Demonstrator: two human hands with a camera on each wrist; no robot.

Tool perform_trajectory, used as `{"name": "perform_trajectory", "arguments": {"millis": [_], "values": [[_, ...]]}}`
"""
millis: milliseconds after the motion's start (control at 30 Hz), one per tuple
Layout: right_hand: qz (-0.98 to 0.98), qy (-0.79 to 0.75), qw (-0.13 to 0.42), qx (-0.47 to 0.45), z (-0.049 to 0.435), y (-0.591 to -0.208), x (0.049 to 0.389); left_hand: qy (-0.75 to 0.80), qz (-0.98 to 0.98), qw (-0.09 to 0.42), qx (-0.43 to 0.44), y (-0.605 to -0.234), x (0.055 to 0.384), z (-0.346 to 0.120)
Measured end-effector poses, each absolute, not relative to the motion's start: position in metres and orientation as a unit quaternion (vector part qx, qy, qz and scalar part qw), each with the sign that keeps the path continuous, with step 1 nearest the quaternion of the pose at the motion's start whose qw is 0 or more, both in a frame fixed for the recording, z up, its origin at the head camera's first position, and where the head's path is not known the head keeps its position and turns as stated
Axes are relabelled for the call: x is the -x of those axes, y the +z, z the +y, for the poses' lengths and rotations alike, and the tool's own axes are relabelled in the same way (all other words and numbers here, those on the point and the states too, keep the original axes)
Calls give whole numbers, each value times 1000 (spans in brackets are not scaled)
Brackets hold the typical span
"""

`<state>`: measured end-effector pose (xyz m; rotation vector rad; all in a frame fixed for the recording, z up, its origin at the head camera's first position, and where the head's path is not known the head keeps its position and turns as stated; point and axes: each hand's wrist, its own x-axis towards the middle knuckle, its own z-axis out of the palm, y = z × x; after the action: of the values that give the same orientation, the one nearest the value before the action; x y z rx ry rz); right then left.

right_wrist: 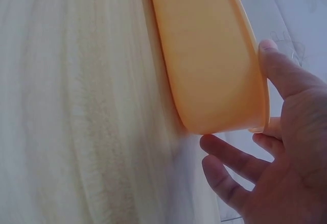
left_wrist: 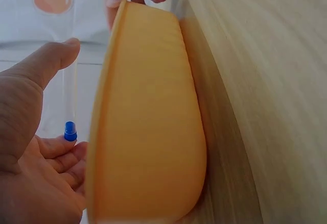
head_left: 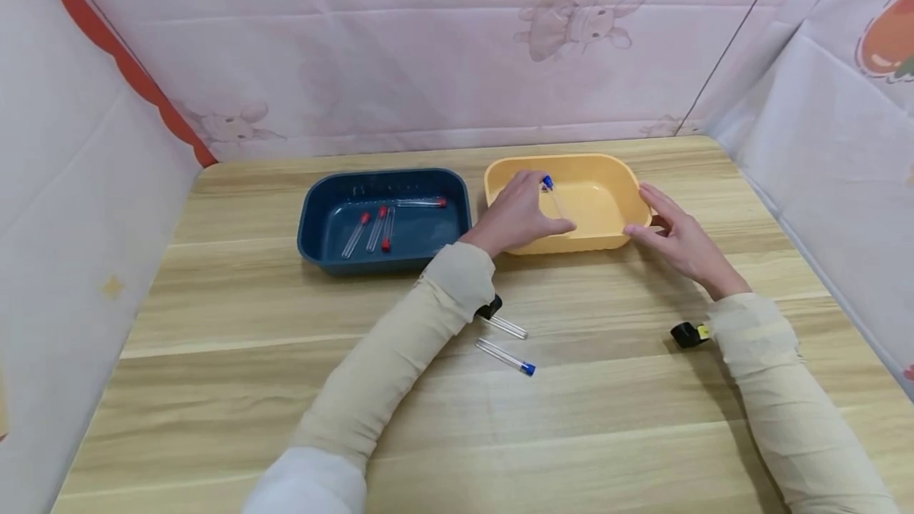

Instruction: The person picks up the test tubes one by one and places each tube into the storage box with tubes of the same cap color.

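My left hand (head_left: 521, 216) is over the left part of the yellow tub (head_left: 581, 242). Between its thumb and fingers it pinches a clear test tube (left_wrist: 70, 94) with a blue cap (head_left: 547, 181). The left wrist view shows the thumb at one end of the tube and a fingertip at the capped end. At the tub's right end, my right hand (head_left: 681, 244) grips the rim, thumb on the front corner and other fingers around the end wall. Another blue-capped test tube (head_left: 505, 356) lies on the table in front, beside a tube (head_left: 508, 328) partly hidden by the left wrist camera.
Left of the yellow tub stands a dark blue tub (head_left: 371, 266) with several red-capped test tubes (head_left: 355, 235) lying inside. Both tubs are on a wood-grain table (head_left: 214, 339). A printed fabric wall (head_left: 400, 62) rises behind the table, with more fabric at the sides.
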<state>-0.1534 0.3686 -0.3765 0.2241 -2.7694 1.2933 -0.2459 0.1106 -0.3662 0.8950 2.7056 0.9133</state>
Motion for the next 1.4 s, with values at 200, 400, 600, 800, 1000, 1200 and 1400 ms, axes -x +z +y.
{"name": "perform_trajectory", "arguments": {"millis": [200, 400, 600, 800, 1000, 1200, 1400], "values": [[-901, 426, 38, -70, 370, -376, 152, 280, 908, 69, -305, -373, 254, 123], [-901, 428, 35, -66, 369, -375, 151, 261, 908, 64, -322, -378, 259, 134], [-899, 431, 31, -68, 368, -376, 152, 230, 915, 75, -323, -383, 264, 140], [-900, 430, 31, -70, 366, -375, 153, 198, 924, 82, -317, -388, 268, 145], [-899, 432, 31, -68, 365, -374, 153, 144, 928, 71, -335, -396, 273, 149], [-902, 425, 34, -67, 367, -375, 154, 117, 930, 59, -344, -400, 277, 153], [-902, 427, 37, -63, 369, -376, 153, 100, 928, 52, -354, -403, 279, 157]]}}
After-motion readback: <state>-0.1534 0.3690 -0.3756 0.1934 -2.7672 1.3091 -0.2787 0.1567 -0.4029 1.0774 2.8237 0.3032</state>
